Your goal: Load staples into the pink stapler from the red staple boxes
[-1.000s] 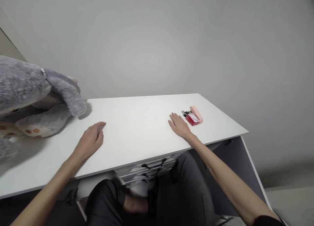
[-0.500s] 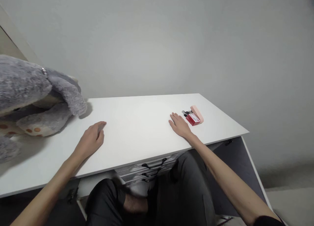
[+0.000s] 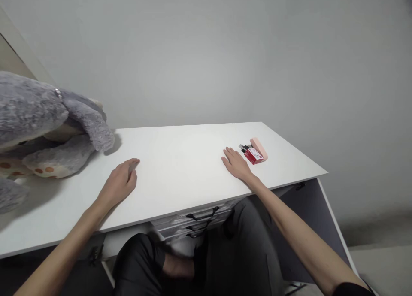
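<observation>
My left hand (image 3: 120,181) rests on its edge on the white desk (image 3: 180,163), thumb and fingers apart, with nothing in it. Palm down on the same surface lies my right hand (image 3: 236,164), its fingers spread and empty. Just right of it sits a red and white box (image 3: 254,156). Behind that box is a long pink case (image 3: 259,149). Small black and clear items (image 3: 245,147) lie between the box and my right hand's fingertips; their kind is too small to tell.
A big grey plush toy (image 3: 74,128) sits on the desk's left end. Under the desktop are drawers with black handles (image 3: 202,214), close to my knees. A cabinet door (image 3: 334,223) stands at the right. A grey wall (image 3: 206,55) rises behind the desk.
</observation>
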Action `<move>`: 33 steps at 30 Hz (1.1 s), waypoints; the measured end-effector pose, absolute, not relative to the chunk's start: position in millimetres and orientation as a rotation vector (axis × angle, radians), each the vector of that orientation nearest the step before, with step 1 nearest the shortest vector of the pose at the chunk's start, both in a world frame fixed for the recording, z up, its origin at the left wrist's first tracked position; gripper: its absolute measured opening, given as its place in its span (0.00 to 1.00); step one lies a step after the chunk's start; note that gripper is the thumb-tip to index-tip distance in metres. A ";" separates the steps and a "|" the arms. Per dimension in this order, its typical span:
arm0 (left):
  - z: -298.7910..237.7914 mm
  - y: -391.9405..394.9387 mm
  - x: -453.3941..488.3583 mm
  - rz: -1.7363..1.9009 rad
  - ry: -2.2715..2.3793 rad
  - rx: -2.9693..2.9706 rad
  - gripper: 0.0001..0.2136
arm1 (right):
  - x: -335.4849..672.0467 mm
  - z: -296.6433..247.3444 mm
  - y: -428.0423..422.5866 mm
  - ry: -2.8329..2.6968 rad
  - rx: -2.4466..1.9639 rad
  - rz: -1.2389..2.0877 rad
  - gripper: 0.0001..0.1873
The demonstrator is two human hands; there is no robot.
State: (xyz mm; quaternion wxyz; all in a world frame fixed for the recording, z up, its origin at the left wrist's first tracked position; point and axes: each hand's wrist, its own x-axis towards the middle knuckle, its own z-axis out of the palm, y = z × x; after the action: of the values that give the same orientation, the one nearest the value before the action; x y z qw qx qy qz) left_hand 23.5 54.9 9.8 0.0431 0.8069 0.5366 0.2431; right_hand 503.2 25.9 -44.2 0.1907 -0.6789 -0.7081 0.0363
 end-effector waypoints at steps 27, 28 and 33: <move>8.7 53.1 23.3 0.725 1.631 2.487 0.26 | 492.3 -42.7 -34.2 -2.021 -1.755 0.159 0.32; 8.9 52.6 23.4 0.727 1.631 2.486 0.26 | 493.9 -42.1 -39.8 -2.002 -1.712 0.175 0.32; 9.9 50.7 23.9 0.739 1.615 2.498 0.26 | 509.2 -21.3 -67.3 -1.809 -1.531 0.151 0.25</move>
State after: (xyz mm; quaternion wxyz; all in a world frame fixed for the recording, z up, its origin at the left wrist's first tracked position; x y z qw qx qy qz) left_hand 23.9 50.7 9.9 0.0384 0.8143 0.5267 0.2408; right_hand 509.2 -67.3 -21.3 0.3741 -0.5977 -0.7066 0.0592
